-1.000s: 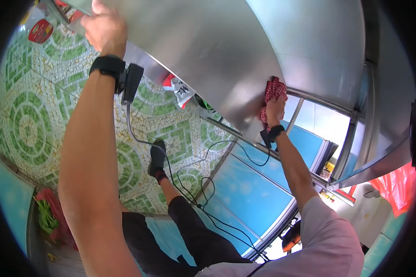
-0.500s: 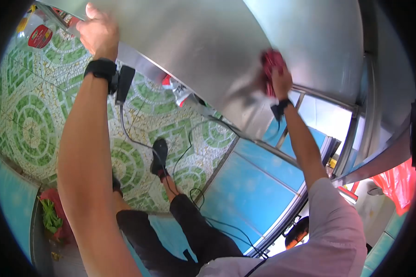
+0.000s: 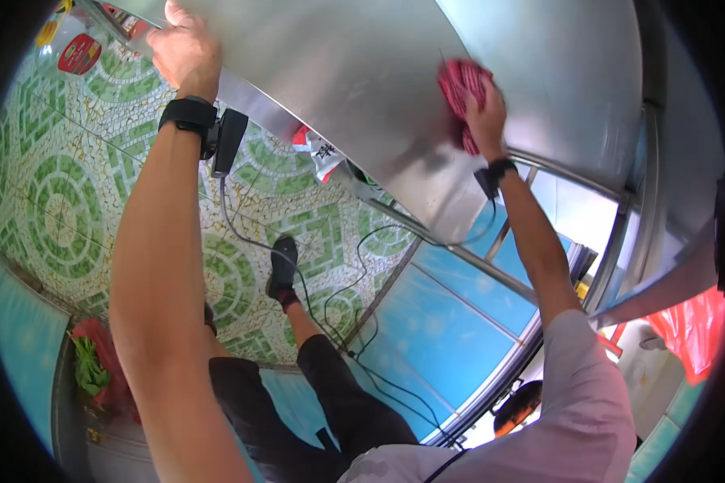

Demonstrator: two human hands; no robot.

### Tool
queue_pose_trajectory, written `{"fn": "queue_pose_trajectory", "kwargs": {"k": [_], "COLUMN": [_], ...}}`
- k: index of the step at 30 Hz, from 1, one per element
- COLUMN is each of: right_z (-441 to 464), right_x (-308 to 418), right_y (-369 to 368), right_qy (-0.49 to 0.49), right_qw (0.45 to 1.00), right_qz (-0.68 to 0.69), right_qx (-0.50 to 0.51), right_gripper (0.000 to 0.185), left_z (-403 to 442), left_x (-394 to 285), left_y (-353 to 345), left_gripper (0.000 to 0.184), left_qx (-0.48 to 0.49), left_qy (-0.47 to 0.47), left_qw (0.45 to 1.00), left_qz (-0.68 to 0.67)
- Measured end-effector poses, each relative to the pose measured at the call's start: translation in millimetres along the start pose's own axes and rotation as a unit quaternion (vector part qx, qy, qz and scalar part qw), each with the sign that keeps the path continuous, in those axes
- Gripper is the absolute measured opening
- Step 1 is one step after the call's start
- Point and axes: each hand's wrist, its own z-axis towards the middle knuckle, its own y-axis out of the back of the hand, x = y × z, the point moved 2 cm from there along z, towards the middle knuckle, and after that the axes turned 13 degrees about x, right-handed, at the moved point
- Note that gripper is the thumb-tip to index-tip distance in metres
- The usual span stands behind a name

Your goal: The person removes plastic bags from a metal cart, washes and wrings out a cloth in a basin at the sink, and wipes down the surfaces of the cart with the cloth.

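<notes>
A red striped cloth lies bunched against a brushed stainless steel tabletop. My right hand is closed on it and presses it to the metal near the seam with a second steel surface. At the upper left, my left hand grips the table's near edge, its thumb side on top and some of its fingers hidden. Both wrists wear black straps; the left one carries a black box with a cable.
Black cables trail over my legs and across the table's steel frame. Below is a green patterned tile floor. A clear bottle with a red label, a bag of leafy greens and a red plastic bag are around.
My right hand has slid the cloth a little up and left over the metal. My left hand stays at the table edge, and the view has shifted slightly.
</notes>
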Motion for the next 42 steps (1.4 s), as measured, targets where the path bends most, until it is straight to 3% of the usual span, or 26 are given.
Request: {"fn": "queue_pose_trajectory", "kwargs": {"k": [1,3,5,8,9,11,13,17,19,20,21,22,25,27,29,31,32,33,35,36,37,39,40,41,42], "right_z": [-20,-66,-84,-31,-15,29,58,15,-33,-58,-82,-91,-58,-35,-9,-8,-13,-20,-35,-37,-38,-31,-20,-6,-1], "right_x": [-18,-97,-128,-23,-8,53,95,37,-19,-61,-72,-90,-33,13,108,139,145,139,106,83,54,1,-1,6,14], "right_y": [9,5,4,18,6,1,-4,-3,14,15,21,20,19,4,26,23,28,33,35,39,36,17,2,-6,-10], "right_qy": [-0.009,-0.223,-0.285,-0.342,-0.243,-0.155,0.008,0.033,-0.207,-0.267,-0.2,-0.272,-0.337,-0.214,-0.161,0.003,0.067,0.066,-0.074,-0.077,-0.175,-0.312,-0.313,-0.159,0.001], "right_qw": [1.0,0.966,0.952,0.932,0.968,0.988,0.998,0.998,0.977,0.957,0.979,0.955,0.926,0.971,0.98,0.971,0.972,0.973,0.939,0.96,0.96,0.917,0.917,0.978,0.997], "right_qz": [-0.001,-0.087,-0.056,-0.06,-0.022,-0.011,0.035,0.028,0.006,-0.049,-0.024,-0.066,-0.093,-0.047,0.064,0.236,0.221,0.219,0.336,0.263,0.213,0.245,0.246,0.131,0.011], "right_qx": [0.009,0.097,0.097,0.108,0.056,0.022,-0.049,-0.037,0.056,0.105,0.0,0.1,0.145,0.092,0.096,0.037,0.044,0.041,0.009,-0.059,-0.049,0.04,0.04,-0.016,-0.071], "right_gripper": [0.044,0.045,0.043,0.039,0.036,0.032,0.034,0.033,0.033,0.036,0.037,0.034,0.032,0.033,0.032,0.025,0.015,0.015,0.018,0.023,0.025,0.023,0.023,0.022,0.022], "left_z": [2,-5,4,-3,-3,-7,-3,0,-5,0,3,1,-7,-7,-7,-3,-4,-5,-5,-6,-6,-6,-4,-6,-6], "left_x": [-2,1,-3,-4,-7,-10,-12,-2,3,-2,-8,-9,-10,-11,-8,-10,-11,-11,-11,-11,-11,-9,-8,-8,-10], "left_y": [-4,-7,0,-5,-3,-2,-4,-3,-4,-3,-3,-3,-1,-1,-4,-2,-1,0,1,1,1,-1,-1,0,1], "left_gripper": [0.072,0.072,0.072,0.073,0.073,0.074,0.074,0.075,0.075,0.075,0.075,0.075,0.076,0.075,0.075,0.074,0.074,0.074,0.075,0.074,0.074,0.076,0.079,0.079,0.079], "left_qx": [-0.001,0.036,0.042,0.027,0.025,0.018,0.02,0.021,0.032,0.035,0.026,0.023,0.037,0.012,0.006,-0.006,0.005,0.016,0.023,0.027,0.033,0.024,0.013,0.015,0.021], "left_qy": [-0.016,-0.007,-0.004,0.036,0.033,0.045,0.031,0.022,0.027,0.021,0.018,0.029,0.047,0.049,0.044,0.037,0.043,0.05,0.051,0.049,0.047,0.038,0.029,0.029,0.026], "left_qw": [1.0,0.999,0.998,0.998,0.998,0.999,0.999,1.0,0.999,0.999,0.998,0.999,0.998,0.999,0.999,0.999,0.999,0.998,0.998,0.998,0.998,0.999,0.999,0.999,0.999], "left_qz": [0.011,-0.019,-0.051,-0.038,-0.042,-0.022,-0.017,-0.008,-0.022,-0.033,-0.047,-0.03,-0.012,-0.002,0.009,0.016,0.023,0.031,0.026,0.013,0.002,0.004,0.004,0.004,0.0]}}
